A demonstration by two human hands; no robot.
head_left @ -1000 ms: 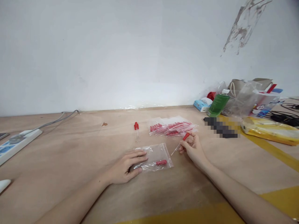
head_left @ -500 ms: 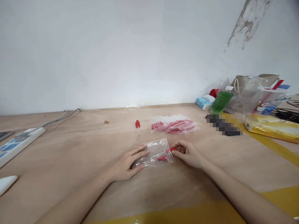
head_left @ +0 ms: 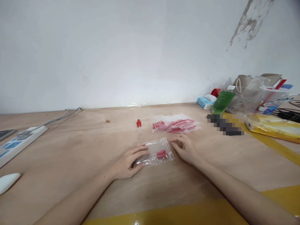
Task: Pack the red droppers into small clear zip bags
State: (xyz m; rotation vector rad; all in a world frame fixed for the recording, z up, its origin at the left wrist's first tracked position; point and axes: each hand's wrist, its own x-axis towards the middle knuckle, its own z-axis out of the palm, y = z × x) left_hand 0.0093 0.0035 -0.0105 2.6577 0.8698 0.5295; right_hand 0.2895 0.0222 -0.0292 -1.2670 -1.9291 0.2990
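A clear zip bag [head_left: 153, 147] lies flat on the table, its zip end to the right. Inside it are red LED-like parts [head_left: 161, 153] with thin legs. My left hand [head_left: 127, 161] rests on the bag's left end, fingers spread. Just off the bag's right edge is my right hand [head_left: 185, 148]; its thumb and forefinger are a little apart and nothing shows between them. Beyond the bag lie a few loose red LED-like parts [head_left: 139, 123], their metal legs pointing towards me. To their right sits a pile of filled zip bags [head_left: 175, 123] with similar red parts.
On the left are a white power strip [head_left: 25, 142] with a grey cable and a white rounded object [head_left: 8, 182]. At the right stand a green bottle [head_left: 223, 101], a blue tissue pack [head_left: 205, 102] and a yellow package [head_left: 274, 128]. Yellow tape [head_left: 187, 214] crosses the table's near side.
The red part that my right hand held at the bag's mouth is now inside beside the other one. My right hand has let go and drawn slightly away; the left stays on the bag.
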